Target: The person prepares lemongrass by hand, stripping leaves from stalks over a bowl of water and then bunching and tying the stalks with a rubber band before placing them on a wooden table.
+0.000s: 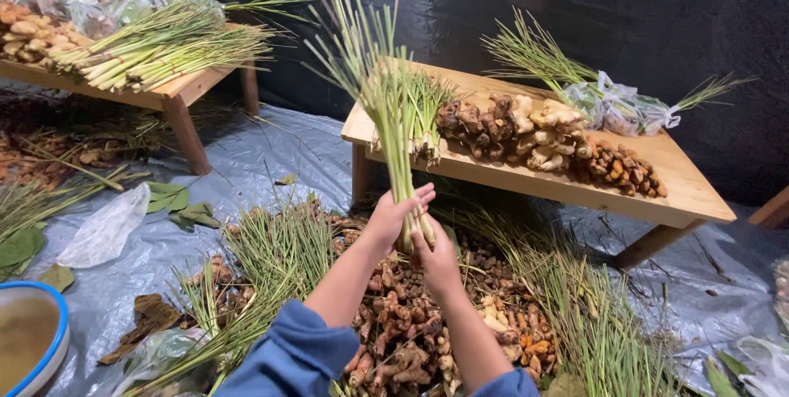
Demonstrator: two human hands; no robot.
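Observation:
Both hands hold one upright bunch of lemongrass stalks (386, 109) by its pale lower end. My left hand (394, 214) wraps the stalks from the left, and my right hand (436, 259) grips the base from below right. The green tips fan out above, in front of a low wooden table (690, 187). Under my hands lies a heap of turmeric and ginger roots (403, 339) with loose lemongrass (271, 261) on both sides.
The table carries more lemongrass (423, 113), ginger pieces (526, 130), small turmeric roots (620, 168) and plastic bags (620, 105). A second table (177, 89) at far left holds stacked lemongrass. A blue-rimmed bowl (29, 339) sits at lower left on the grey tarp (246, 159).

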